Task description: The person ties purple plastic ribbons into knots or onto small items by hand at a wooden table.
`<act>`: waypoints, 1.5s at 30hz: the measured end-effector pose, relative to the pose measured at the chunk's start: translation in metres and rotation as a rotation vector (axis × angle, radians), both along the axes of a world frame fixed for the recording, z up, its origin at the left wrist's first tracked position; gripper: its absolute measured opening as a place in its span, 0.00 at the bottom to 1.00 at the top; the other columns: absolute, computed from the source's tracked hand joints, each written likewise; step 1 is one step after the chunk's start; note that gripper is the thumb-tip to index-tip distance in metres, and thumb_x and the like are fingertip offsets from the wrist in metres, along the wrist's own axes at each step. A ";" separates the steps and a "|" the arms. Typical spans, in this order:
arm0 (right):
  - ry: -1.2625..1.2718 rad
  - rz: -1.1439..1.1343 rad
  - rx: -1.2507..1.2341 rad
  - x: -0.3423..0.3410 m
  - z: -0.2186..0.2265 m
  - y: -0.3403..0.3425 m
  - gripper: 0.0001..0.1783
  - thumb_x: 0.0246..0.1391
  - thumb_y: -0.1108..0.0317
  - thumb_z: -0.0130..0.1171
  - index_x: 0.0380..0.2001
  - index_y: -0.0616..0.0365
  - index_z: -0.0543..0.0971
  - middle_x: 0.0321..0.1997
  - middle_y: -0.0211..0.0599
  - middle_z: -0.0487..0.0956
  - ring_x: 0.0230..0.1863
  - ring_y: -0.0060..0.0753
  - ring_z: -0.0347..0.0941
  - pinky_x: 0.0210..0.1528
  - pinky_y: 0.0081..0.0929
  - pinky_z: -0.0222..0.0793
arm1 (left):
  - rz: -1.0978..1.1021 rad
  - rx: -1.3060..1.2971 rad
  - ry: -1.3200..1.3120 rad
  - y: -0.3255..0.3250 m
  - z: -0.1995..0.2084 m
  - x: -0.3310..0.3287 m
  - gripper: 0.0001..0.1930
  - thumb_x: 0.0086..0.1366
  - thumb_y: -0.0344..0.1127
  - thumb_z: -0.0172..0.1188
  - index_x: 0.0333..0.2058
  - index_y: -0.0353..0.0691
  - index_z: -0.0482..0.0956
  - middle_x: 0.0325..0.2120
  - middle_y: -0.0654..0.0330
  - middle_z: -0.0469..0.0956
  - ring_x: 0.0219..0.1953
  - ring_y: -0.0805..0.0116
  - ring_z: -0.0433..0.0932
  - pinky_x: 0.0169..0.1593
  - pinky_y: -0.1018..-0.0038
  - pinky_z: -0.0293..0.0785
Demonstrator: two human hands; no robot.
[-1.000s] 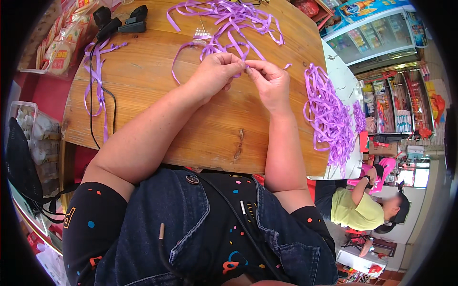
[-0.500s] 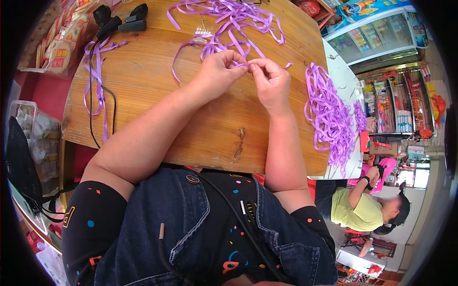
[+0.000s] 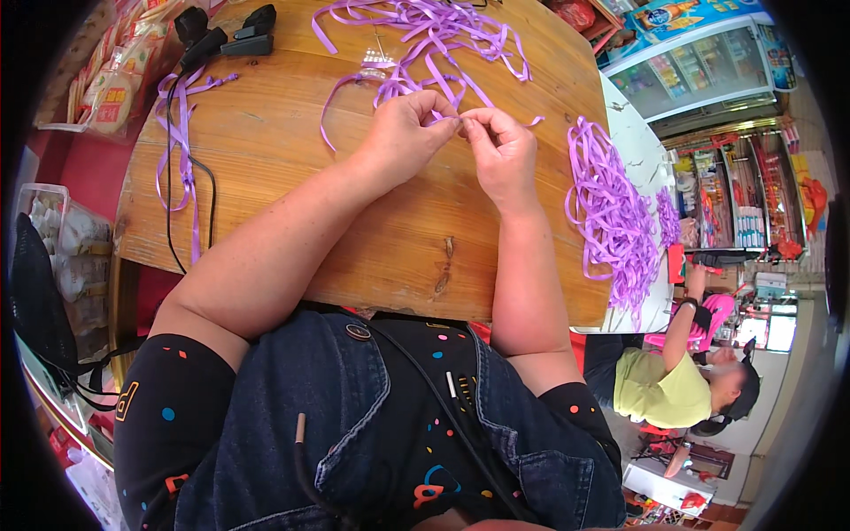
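Observation:
My left hand (image 3: pixel 409 134) and my right hand (image 3: pixel 501 157) meet fingertip to fingertip above the wooden table. Pinched in my left hand is a thin purple ribbon (image 3: pixel 329 113), whose loop curves down to the left onto the wood. My right thumb and forefinger are closed at the same spot; the bit between them is too small to make out clearly. Just beyond my hands lie more purple ribbons (image 3: pixel 434 25) in a loose tangle, with a small clear pack of white beads (image 3: pixel 377 60) among them.
A big heap of purple ribbon (image 3: pixel 611 208) lies at the table's right edge. Black clip-like devices (image 3: pixel 226 42) with a cable and knotted ribbons (image 3: pixel 181 133) are at the far left. A person in a yellow shirt (image 3: pixel 660 385) is off to the right, near stocked shelves (image 3: pixel 739 190).
My two hands stay nearly in place, with only slight finger movement at the ribbon. The person at the right has stretched an arm out toward the shelves.

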State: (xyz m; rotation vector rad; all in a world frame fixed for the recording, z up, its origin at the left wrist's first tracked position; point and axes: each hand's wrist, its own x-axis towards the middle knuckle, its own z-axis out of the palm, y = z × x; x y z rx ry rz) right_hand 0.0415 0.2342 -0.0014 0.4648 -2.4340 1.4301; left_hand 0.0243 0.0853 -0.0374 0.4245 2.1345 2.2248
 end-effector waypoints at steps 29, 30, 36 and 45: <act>-0.066 0.027 -0.084 -0.001 0.000 0.000 0.06 0.52 0.78 0.53 0.34 0.66 0.77 0.29 0.28 0.77 0.30 0.15 0.71 0.34 0.13 0.66 | 0.032 0.149 -0.059 -0.003 0.008 0.000 0.06 0.55 0.31 0.60 0.27 0.34 0.78 0.19 0.66 0.75 0.21 0.82 0.70 0.25 0.83 0.67; -0.060 0.028 -0.066 0.000 0.000 0.002 0.06 0.52 0.78 0.53 0.34 0.66 0.77 0.29 0.29 0.77 0.30 0.15 0.71 0.34 0.13 0.66 | 0.031 0.149 -0.060 -0.003 0.009 0.001 0.06 0.55 0.31 0.60 0.27 0.34 0.78 0.19 0.66 0.75 0.21 0.82 0.70 0.25 0.83 0.67; -0.022 0.029 -0.049 -0.002 -0.002 0.004 0.03 0.52 0.78 0.53 0.29 0.65 0.76 0.26 0.26 0.75 0.28 0.14 0.69 0.32 0.13 0.65 | -0.031 0.054 -0.087 -0.004 0.007 0.001 0.08 0.58 0.34 0.59 0.29 0.35 0.77 0.22 0.68 0.73 0.23 0.82 0.68 0.27 0.84 0.66; -0.079 -0.005 -0.004 -0.006 -0.006 0.004 0.02 0.52 0.77 0.54 0.28 0.64 0.75 0.23 0.24 0.74 0.25 0.12 0.66 0.28 0.12 0.62 | -0.171 0.269 -0.226 -0.009 0.028 0.013 0.08 0.59 0.36 0.59 0.32 0.37 0.79 0.21 0.69 0.73 0.20 0.84 0.67 0.22 0.84 0.63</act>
